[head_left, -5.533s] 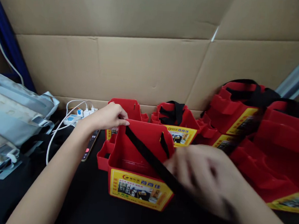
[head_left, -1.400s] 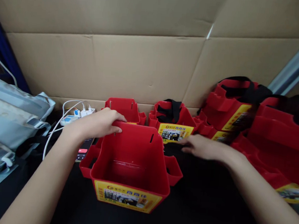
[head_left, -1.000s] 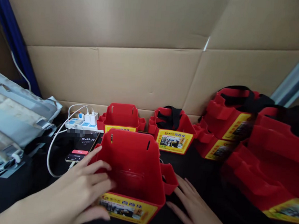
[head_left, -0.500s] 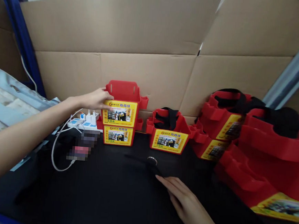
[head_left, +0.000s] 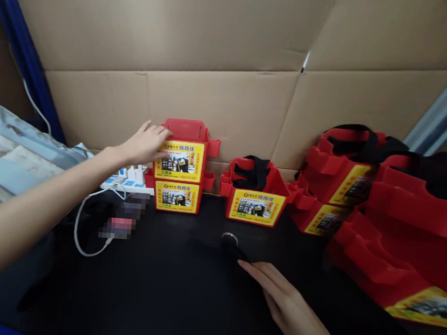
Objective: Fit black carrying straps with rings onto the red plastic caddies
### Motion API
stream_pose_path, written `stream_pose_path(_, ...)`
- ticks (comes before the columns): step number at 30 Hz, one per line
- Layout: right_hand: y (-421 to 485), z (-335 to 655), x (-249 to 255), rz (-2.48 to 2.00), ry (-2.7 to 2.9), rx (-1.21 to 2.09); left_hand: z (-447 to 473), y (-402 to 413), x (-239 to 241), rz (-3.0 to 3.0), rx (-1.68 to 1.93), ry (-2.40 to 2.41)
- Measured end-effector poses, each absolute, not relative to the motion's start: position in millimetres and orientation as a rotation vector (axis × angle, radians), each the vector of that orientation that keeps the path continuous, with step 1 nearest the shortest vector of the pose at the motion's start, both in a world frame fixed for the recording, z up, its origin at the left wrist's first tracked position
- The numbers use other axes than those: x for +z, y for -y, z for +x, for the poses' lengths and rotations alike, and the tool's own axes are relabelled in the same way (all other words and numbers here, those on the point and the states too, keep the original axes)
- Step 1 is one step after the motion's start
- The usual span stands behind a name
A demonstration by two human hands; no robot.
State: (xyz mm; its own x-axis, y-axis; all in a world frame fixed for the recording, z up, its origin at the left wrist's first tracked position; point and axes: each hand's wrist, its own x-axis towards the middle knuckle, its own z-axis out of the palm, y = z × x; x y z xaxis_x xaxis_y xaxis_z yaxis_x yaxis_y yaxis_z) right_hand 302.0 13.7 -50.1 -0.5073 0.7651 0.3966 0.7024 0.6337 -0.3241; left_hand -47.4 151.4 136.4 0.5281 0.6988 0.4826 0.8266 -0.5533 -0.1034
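My left hand (head_left: 146,143) is closed on the upper-left edge of a red plastic tool box (head_left: 213,148) with a yellow printed label. This box sits on a second, similar red box (head_left: 178,197). My right hand (head_left: 276,288) pinches a black strap (head_left: 236,252) with a silver metal ring (head_left: 230,236) at its far end. The strap is hard to trace against the black tabletop (head_left: 160,286). To the right of the stack stands a single red box (head_left: 257,206) with a black strap (head_left: 254,174) bundled inside.
More stacked red boxes with black straps stand at the right, both a farther stack (head_left: 324,165) and a nearer stack (head_left: 408,223). At the left are a white power strip (head_left: 144,190), a white cable (head_left: 77,228) and quilted material (head_left: 3,155). Cardboard (head_left: 214,94) lines the back.
My left hand has shifted slightly up along the upper box's edge, its thumb off the label's middle. My right hand still holds the strap. The view has moved slightly.
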Motion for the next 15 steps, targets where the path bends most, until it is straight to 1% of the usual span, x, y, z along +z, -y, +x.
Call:
stream_pose_path(2, -13.8, 295.9, -43.1, -1.072, 2.334, 0.062, -27.7, -118.4, 112.6, -2.545, -0.810, 1.155)
stream_pose_path(4, -14.3, 280.5, -31.1, -0.940, 2.284, 0.004, -3.1, -80.3, 81.5, -2.821, -0.932, 1.023)
stream_pose_path(7, -12.9, 241.4, -8.6, -0.668, 2.121, 0.067, 31.7, -31.6, 37.0, -3.351, -0.958, 0.965)
stream_pose_path(9, -8.7, 211.3, 7.3, -0.546, 1.996, 0.188, 46.0, -12.2, 20.3, -3.456, -1.291, 1.091)
stream_pose_path(12, -3.0, 177.9, 33.6, -0.462, 1.969, 0.345, 42.9, -0.3, 23.1, -3.483, -1.609, 1.307)
stream_pose_path(14, -8.9, 172.3, 51.5, -0.397, 2.099, 0.407, 20.6, 2.7, 41.5, -3.243, -1.802, 1.547)
stream_pose_path(15, -17.4, 175.9, 59.1, -0.388, 2.162, 0.396, 3.2, 4.3, 54.2, -2.991, -1.932, 1.690)
